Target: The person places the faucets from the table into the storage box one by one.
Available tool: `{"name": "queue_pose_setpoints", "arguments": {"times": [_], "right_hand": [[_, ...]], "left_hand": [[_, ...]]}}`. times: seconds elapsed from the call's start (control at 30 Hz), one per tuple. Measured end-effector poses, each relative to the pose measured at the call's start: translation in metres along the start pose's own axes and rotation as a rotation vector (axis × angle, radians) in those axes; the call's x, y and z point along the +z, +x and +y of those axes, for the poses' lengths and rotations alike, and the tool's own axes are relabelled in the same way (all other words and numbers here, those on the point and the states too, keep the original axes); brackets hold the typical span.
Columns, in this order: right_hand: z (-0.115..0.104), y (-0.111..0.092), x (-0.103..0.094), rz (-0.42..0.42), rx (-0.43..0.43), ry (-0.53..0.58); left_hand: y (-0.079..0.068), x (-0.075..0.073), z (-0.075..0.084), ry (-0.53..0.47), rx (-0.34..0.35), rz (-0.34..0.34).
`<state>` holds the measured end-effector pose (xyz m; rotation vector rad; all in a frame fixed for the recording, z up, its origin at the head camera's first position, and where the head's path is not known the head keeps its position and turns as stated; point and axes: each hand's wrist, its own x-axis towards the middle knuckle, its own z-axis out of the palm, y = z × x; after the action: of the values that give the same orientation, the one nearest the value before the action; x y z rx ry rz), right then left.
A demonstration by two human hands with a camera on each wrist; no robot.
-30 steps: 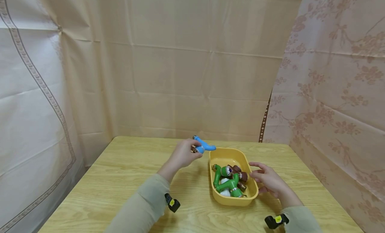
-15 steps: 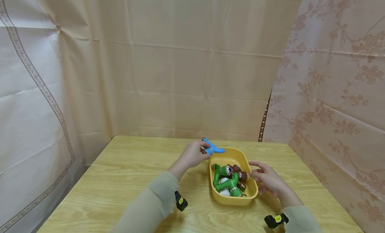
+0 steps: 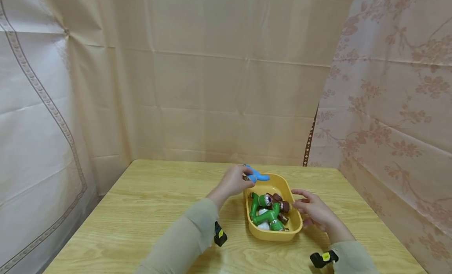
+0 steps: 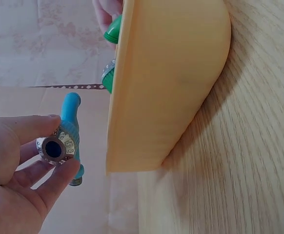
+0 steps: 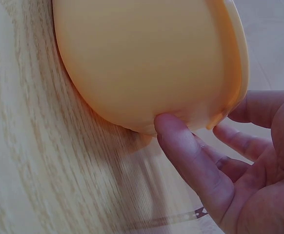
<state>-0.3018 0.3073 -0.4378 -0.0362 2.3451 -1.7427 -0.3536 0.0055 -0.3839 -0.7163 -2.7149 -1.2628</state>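
A blue branched pipe fitting (image 3: 261,177) with a silvery collar and a round bore is pinched between the thumb and fingers of my left hand (image 3: 234,180). It is held over the far left rim of a yellow plastic basin (image 3: 274,236); the left wrist view shows the fitting (image 4: 71,109) apart from the basin's wall. Inside the basin lie green fittings (image 3: 270,216), brown ones (image 3: 284,207) and a white piece (image 3: 263,225), partly covered. At the basin's right side, my right hand (image 3: 315,211) touches the rim and outer wall with spread fingers; its thumb (image 5: 181,146) rests against the wall.
The basin stands on a light wood-grain table (image 3: 169,191). A beige cloth (image 3: 226,89) hangs behind the table's far edge, with a flower-patterned cloth (image 3: 399,121) on the right and a white one (image 3: 31,148) on the left.
My left hand has moved right with the blue fitting, from left of the basin to over its far left rim. The right hand and basin have stayed in place.
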Motion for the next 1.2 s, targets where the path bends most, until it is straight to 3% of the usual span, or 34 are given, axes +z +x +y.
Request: {"name": "queue_pose_setpoints", "arguments": {"times": [0.5,1.2], "right_hand": [[-0.002,-0.001,0.001,0.0,0.004,0.004],[-0.001,0.0,0.001,0.009,0.008,-0.006]], "left_hand": [[0.005,0.015,0.014,-0.039,0.018,-0.043],[0.007,0.026,0.016,0.037,0.016,-0.057]]}}
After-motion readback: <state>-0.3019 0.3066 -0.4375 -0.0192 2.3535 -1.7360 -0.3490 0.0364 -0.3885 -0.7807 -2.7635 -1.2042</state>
